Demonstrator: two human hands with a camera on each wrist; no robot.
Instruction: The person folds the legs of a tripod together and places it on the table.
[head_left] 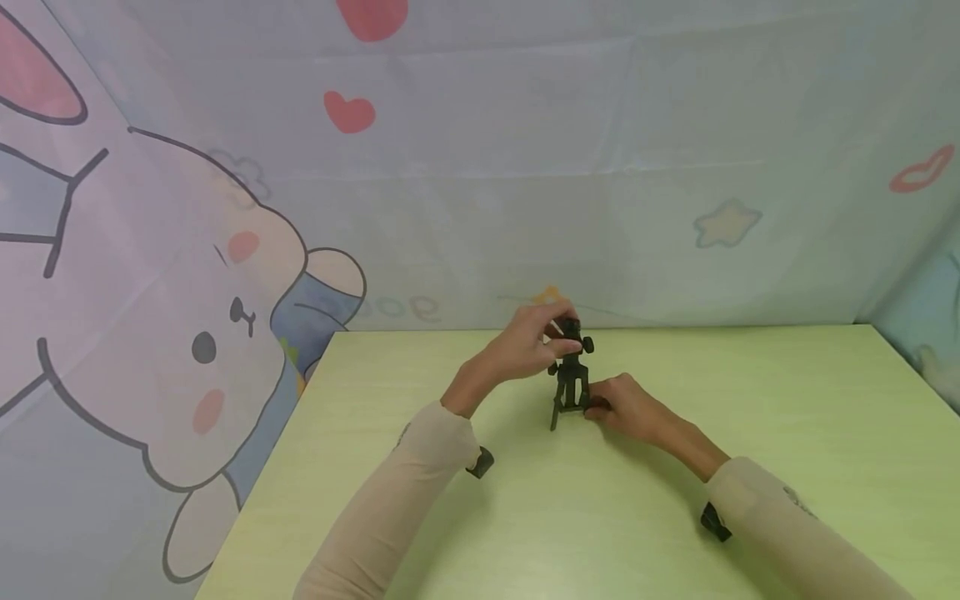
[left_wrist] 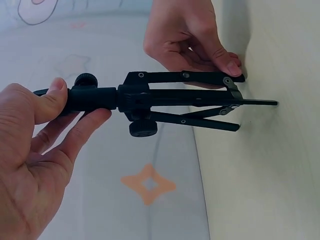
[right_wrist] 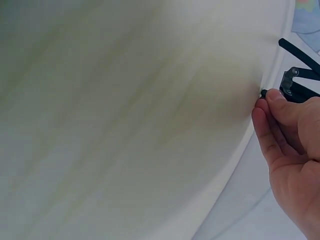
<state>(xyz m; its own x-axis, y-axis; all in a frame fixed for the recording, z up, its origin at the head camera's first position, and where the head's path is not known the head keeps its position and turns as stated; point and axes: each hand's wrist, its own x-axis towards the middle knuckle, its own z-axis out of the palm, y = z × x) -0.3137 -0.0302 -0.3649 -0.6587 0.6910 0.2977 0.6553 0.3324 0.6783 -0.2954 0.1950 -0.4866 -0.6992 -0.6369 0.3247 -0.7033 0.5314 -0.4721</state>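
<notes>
Black small tripod with slim hinged legs and round knobs [left_wrist: 160,97] stands roughly upright toward the far side of the pale green tabletop [head_left: 525,517]; I cannot tell whether its feet bear any weight. On my feed the left hand [head_left: 525,342] pinches the upper collar between thumb and fingers, while the right hand [right_wrist: 295,135] pinches the foot end of one leg. I judge it light and stiff, with smooth surfaces that might slip a little under bare fingertips. Its riveted braces look like the weak points, so I would favour the thick collar above the lower side knob [left_wrist: 143,127] for support, and guide each leg near its foot, keeping fingertips out of the hinges.
</notes>
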